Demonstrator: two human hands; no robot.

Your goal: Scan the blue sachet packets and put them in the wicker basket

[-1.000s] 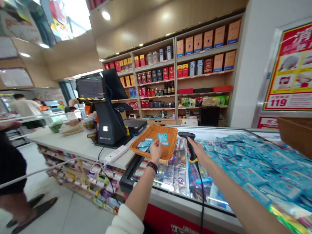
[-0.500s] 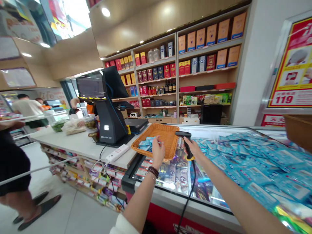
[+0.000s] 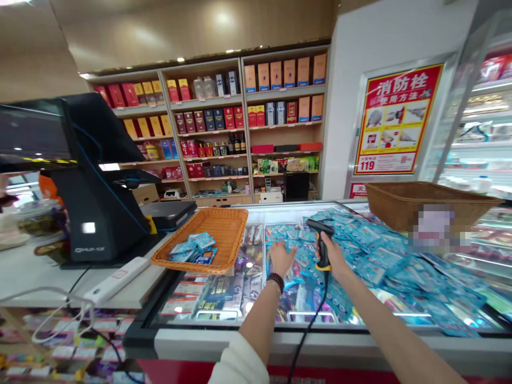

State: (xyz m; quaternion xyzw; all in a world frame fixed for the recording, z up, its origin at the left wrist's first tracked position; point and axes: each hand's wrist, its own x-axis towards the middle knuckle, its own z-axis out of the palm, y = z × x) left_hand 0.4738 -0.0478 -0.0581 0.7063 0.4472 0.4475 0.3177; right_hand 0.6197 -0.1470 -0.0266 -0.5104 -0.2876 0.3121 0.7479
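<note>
My right hand (image 3: 333, 255) is wrapped round the handle of a black barcode scanner (image 3: 322, 232) with yellow trim; its cable runs down toward me. My left hand (image 3: 281, 260), wearing a dark bead bracelet, reaches to the near left edge of a pile of blue packets (image 3: 370, 237). Its thumb stands apart from the fingers, and I see nothing held in it. The pile spreads over the glass top of a display freezer (image 3: 256, 335). Left of my hands, an orange wicker basket (image 3: 230, 242) holds several blue packets (image 3: 196, 246).
A black checkout terminal (image 3: 100, 202) and a white power strip (image 3: 116, 280) stand on the counter at left. At right is a brown basket (image 3: 384, 205). Shelves of boxes (image 3: 208, 120) line the back wall, beside a red fire-hydrant poster (image 3: 398, 120).
My left hand has moved right, from over the wicker basket to the blue packet pile. The view has turned right. The scanner stays in my right hand.
</note>
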